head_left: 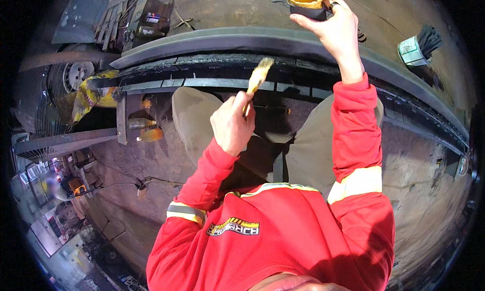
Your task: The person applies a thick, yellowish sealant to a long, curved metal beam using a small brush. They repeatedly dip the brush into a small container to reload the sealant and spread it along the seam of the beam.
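Note:
My left hand [233, 122] is closed around the handle of a paintbrush [259, 75], its bristles pointing up and away from me. The brush is smeared with yellow, and its tip is over a long dark beam [202, 62]; whether the two touch I cannot tell. At the top of the view, beyond the beam, my right hand [337, 36] grips a dark cup [309, 11] with a yellow-coated rim and inside. A screwdriver-like tool with an orange handle end [283, 110] lies between my knees, partly hidden.
Two bottles, one orange [150, 135] and one dull yellow [142, 123], lie to the left. A yellow sack [93, 96] is beside a wheel [78, 75]. A white-green bucket [413, 52] with dark rods stands at the far right. A cable [166, 182] crosses the floor.

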Tool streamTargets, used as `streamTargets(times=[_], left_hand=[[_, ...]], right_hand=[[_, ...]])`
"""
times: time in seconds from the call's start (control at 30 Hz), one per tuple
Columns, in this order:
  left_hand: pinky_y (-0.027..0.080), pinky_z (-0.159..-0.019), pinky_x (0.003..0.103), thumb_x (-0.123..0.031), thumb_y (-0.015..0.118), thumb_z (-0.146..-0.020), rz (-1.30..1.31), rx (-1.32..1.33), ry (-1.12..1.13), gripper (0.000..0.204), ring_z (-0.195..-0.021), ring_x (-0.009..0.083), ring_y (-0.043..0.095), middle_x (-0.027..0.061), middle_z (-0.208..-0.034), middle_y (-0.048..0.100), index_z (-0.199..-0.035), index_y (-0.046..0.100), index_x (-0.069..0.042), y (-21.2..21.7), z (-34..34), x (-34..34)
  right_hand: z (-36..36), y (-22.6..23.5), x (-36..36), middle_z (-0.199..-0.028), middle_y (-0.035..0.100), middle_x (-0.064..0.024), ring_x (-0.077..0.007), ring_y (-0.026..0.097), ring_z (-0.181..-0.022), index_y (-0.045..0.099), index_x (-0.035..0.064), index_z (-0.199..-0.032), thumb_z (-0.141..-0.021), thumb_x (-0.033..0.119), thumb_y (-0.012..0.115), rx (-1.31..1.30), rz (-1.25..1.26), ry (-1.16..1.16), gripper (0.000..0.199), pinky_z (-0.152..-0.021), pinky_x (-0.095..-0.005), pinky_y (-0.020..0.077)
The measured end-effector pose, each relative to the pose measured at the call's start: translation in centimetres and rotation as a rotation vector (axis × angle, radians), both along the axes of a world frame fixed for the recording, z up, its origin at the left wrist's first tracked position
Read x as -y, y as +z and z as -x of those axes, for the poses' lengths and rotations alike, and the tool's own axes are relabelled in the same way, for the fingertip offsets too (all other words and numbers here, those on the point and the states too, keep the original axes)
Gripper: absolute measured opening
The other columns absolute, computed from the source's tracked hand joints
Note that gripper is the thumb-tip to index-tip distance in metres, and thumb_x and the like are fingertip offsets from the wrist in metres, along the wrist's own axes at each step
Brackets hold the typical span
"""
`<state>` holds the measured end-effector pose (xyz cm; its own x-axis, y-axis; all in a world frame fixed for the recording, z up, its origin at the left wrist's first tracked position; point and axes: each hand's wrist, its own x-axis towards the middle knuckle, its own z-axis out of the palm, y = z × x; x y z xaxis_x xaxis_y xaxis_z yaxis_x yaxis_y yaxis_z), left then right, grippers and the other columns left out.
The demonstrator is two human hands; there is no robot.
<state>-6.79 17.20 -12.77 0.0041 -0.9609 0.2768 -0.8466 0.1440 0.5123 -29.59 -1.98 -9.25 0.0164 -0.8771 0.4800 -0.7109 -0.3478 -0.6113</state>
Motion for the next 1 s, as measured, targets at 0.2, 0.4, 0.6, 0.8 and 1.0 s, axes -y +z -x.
streamTargets(times=[0.2,0.4,0.6,0.8,1.0], left_hand=[[0.049,-0.055,0.043,-0.004,0.069,-0.083,0.005,0.032,-0.135,0.02,-0.065,0.0371,0.064,0.015,-0.076,0.064,-0.1,0.061,-0.011,-0.5,3.1,1.5],[0.048,-0.054,0.04,-0.002,0.069,-0.086,-0.121,-0.116,-0.136,0.018,-0.061,0.036,0.065,0.0167,-0.073,0.064,-0.102,0.06,-0.006,0.1,3.5,0.0],[0.045,-0.053,0.031,-0.006,0.066,-0.093,-0.253,-0.5,0.044,0.011,-0.051,0.0195,0.055,0.0145,-0.065,0.06,-0.1,0.06,-0.001,-3.6,2.9,1.7],[0.046,-0.056,0.032,-0.009,0.066,-0.094,-0.258,-0.492,0.1,0.014,-0.059,0.0166,0.06,0.0123,-0.07,0.064,-0.104,0.061,-0.001,-3.5,1.0,0.0],[0.044,-0.061,0.021,-0.007,0.064,-0.097,-0.185,-0.608,0.173,0.024,-0.071,0.0049,0.055,0.0001,-0.085,0.063,-0.12,0.059,0.0,-4.3,-3.3,-2.2]], right_hand=[[0.1,-0.1,-0.2,-0.104,0.073,-0.0139,-0.0237,0.072,-0.095,0.07,-0.0043,-0.108,-0.061,0.047,0.094,-0.002,-0.017,-0.044,0.074,-0.088,-0.0347,0.0552],[1.8,-0.1,-0.8,-0.106,0.072,-0.0145,-0.0248,0.072,-0.095,0.07,-0.0062,-0.108,-0.06,0.048,0.094,0.016,0.011,-0.066,0.076,-0.088,-0.0353,0.0551],[1.7,-0.4,-0.6,-0.098,0.071,-0.0158,-0.0298,0.072,-0.089,0.072,-0.006,-0.1,-0.06,0.05,0.092,-0.011,0.102,-0.073,0.072,-0.083,-0.0383,0.056],[1.8,-0.7,-0.5,-0.1,0.071,-0.0161,-0.0297,0.072,-0.09,0.072,-0.0062,-0.101,-0.059,0.05,0.092,-0.045,0.083,-0.08,0.073,-0.084,-0.0376,0.056],[1.6,-0.8,-0.7,-0.103,0.07,-0.0118,-0.0234,0.069,-0.093,0.07,-0.0059,-0.103,-0.065,0.043,0.093,-0.032,0.045,-0.069,0.066,-0.086,-0.0339,0.0527]])
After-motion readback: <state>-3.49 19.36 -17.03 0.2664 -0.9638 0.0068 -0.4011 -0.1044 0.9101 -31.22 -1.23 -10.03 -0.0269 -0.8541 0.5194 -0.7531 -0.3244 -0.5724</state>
